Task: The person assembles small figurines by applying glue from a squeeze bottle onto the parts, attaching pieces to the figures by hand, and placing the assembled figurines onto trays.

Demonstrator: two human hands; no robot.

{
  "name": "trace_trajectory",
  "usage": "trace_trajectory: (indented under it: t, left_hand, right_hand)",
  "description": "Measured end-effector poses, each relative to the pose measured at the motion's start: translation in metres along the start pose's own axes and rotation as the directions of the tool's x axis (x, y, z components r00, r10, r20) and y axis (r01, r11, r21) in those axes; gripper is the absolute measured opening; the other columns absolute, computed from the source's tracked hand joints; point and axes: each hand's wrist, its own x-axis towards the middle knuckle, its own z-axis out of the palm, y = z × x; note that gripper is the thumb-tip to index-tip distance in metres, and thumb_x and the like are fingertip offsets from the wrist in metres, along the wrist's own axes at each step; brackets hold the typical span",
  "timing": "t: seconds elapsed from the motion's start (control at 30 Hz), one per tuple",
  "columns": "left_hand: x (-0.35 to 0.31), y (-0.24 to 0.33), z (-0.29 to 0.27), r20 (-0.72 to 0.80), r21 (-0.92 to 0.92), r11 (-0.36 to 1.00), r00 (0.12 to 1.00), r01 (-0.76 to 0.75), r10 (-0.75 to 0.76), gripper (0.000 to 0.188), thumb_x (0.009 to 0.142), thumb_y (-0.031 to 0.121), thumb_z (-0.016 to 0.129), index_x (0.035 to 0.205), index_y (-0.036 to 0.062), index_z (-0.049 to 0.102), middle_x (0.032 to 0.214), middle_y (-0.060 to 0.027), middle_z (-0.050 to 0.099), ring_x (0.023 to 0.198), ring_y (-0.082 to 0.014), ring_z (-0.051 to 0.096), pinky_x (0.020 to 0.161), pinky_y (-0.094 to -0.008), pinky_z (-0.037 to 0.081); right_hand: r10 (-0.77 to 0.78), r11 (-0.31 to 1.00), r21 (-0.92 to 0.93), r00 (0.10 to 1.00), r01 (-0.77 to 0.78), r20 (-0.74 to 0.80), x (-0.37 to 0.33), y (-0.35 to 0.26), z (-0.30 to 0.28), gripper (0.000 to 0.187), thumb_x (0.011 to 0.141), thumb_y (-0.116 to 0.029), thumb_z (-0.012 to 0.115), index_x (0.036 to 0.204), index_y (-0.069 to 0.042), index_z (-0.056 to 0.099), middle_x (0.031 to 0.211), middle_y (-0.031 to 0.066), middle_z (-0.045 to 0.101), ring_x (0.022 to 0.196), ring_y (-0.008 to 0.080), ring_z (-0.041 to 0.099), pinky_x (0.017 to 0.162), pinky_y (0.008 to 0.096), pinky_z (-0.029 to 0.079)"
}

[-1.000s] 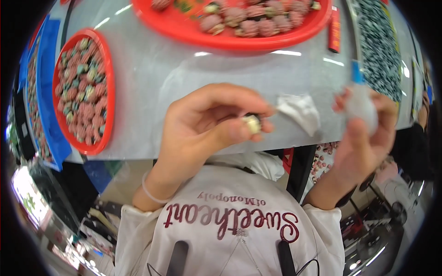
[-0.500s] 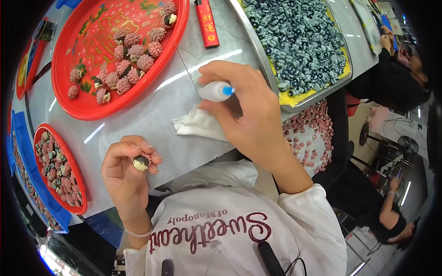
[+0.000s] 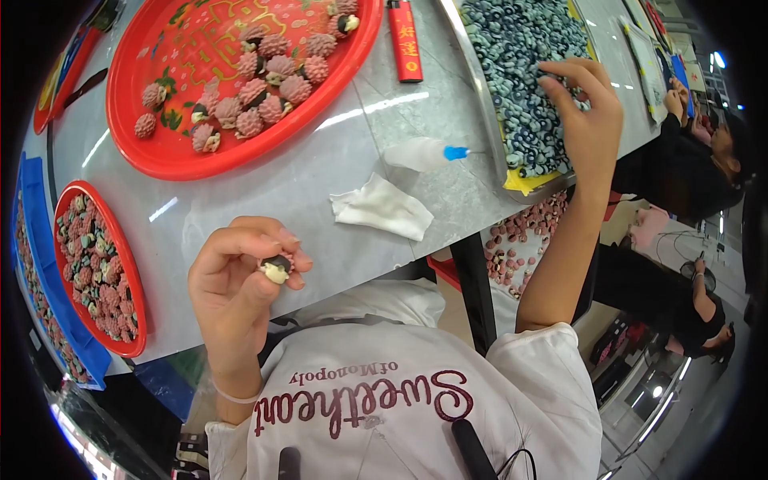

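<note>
My left hand [image 3: 228, 292] pinches a small pink, dark and cream hedgehog-like figurine [image 3: 276, 272] between thumb and fingers, its pale side facing up. Out to the right, my right hand [image 3: 590, 120] is over the metal tray [image 3: 482, 92], which is filled with small grey-and-black pieces [image 3: 520, 76]. Its thumb and forefinger close together at the pieces; what they grip, if anything, is too small to make out. Between my hands a white squeeze bottle [image 3: 416, 154] with a blue needle tip lies on the table. A crumpled white cloth [image 3: 382, 210] is beside it.
A large red round tray [image 3: 188, 166] holds several pink figurines. To its right lies a red lighter [image 3: 406, 48]. At the left are a smaller red tray [image 3: 136, 312] and a blue bin [image 3: 34, 200], both full of pieces. Co-workers sit at the far right.
My right hand has let go of the squeeze bottle, now lying on the table, and has moved right to the metal tray. My left hand still holds the figurine.
</note>
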Motion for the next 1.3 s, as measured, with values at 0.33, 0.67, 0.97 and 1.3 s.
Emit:
trace_trajectory:
  t: [0.33,0.67,0.97,1.3]
  left_hand:
    - [-0.001,0.000,-0.003,0.066,-0.082,0.997,0.998,-0.009,0.014,0.025,0.076,0.014,0.062,0.092,-0.0023,0.052,0.092,-0.0154,0.052,0.077,-0.0206,0.058,0.062,-0.0260,0.049]
    - [0.001,0.000,-0.001,0.082,-0.033,0.999,0.997,-0.008,0.010,0.032,0.078,0.026,0.061,0.094,0.0005,0.049,0.097,-0.0142,0.049,0.074,-0.0157,0.054,0.058,-0.0199,0.043]
    - [-0.002,-0.001,-0.003,0.071,-0.124,0.992,0.997,0.015,-0.006,0.036,0.074,0.027,0.065,0.094,-0.0001,0.051,0.091,-0.0161,0.053,0.072,-0.0192,0.059,0.056,-0.0221,0.048]
    - [0.000,-0.002,-0.003,0.069,-0.196,0.979,0.997,0.059,-0.046,0.041,0.069,0.026,0.068,0.093,-0.0017,0.049,0.086,-0.0164,0.058,0.071,-0.0181,0.060,0.056,-0.0229,0.050]
  right_hand:
    - [0.129,0.577,0.812,0.992,-0.090,0.019,-0.055,-0.035,-0.020,0.023,0.074,-0.005,0.061,0.095,0.003,0.055,0.098,0.0146,0.054,0.073,0.0161,0.053,0.065,0.0223,0.042]
    - [0.008,0.109,0.916,0.922,-0.385,0.387,-0.095,-0.077,0.020,0.022,0.073,-0.015,0.064,0.087,-0.002,0.053,0.089,0.0143,0.050,0.060,0.0144,0.046,0.049,0.0205,0.038]
    - [-0.053,-0.102,0.872,0.878,-0.479,0.476,-0.099,-0.116,0.049,0.021,0.075,-0.004,0.057,0.093,0.006,0.052,0.092,0.0183,0.051,0.065,0.0155,0.056,0.053,0.0211,0.047]
    - [-0.022,0.344,0.891,0.946,-0.296,0.323,-0.085,-0.151,0.054,0.026,0.072,-0.008,0.064,0.091,0.000,0.050,0.087,0.0178,0.051,0.063,0.0153,0.051,0.051,0.0202,0.045]
